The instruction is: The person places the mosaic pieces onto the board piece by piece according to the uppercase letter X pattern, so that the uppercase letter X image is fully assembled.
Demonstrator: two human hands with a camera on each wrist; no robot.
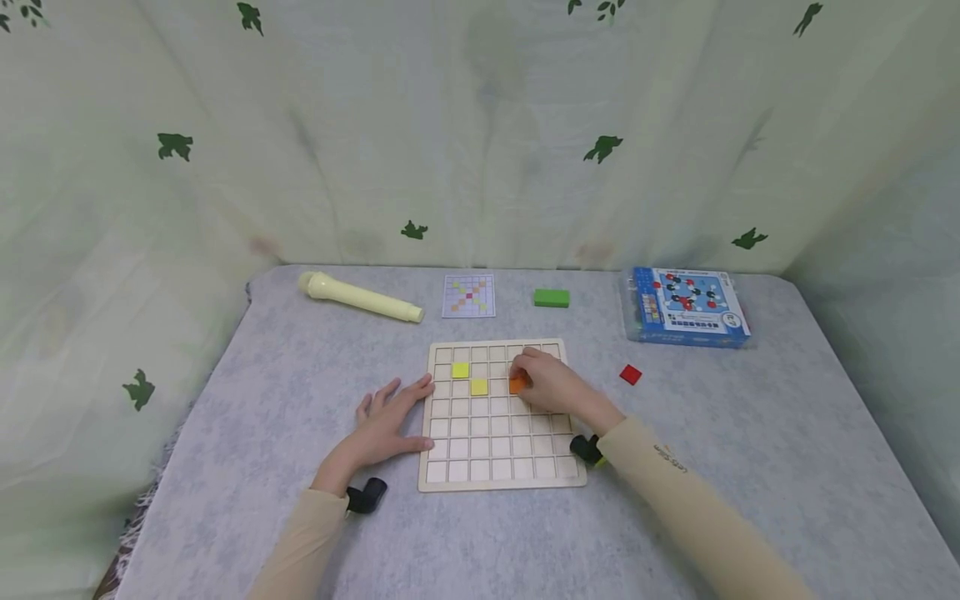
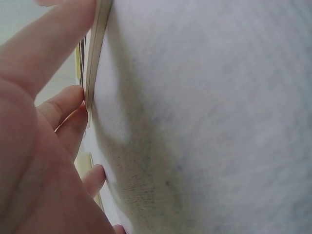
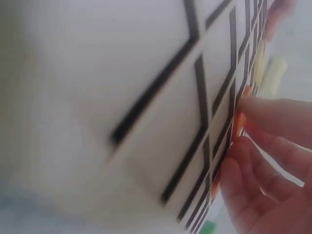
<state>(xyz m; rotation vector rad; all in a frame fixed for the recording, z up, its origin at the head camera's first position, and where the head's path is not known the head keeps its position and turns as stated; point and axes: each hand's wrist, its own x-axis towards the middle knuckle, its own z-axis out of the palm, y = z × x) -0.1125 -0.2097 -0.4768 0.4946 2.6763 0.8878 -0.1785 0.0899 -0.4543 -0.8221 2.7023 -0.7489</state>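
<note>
A wooden grid board point(image 1: 501, 486) lies flat on the table. Two yellow square tiles sit in its upper left cells, one yellow tile point(image 1: 461, 370) being higher than the other yellow tile point(image 1: 479, 387). My right hand point(image 1: 551, 383) is over the board's upper right part, its fingertips pinching an orange tile point(image 1: 517, 385) at the grid. In the right wrist view a second orange piece point(image 3: 215, 187) shows beside the lower fingertips. With fingers spread, my left hand point(image 1: 386, 425) rests against the board's left edge, thumb and fingertips touching the rim point(image 2: 91, 73).
Behind the board lie a pale yellow microphone-shaped tube point(image 1: 363, 298), a card with a coloured grid pattern point(image 1: 468, 296) and a green block point(image 1: 551, 298). To the right are a red tile point(image 1: 631, 375) and a blue boxed set point(image 1: 690, 307). A leaf-patterned curtain point(image 1: 487, 133) stands behind the table.
</note>
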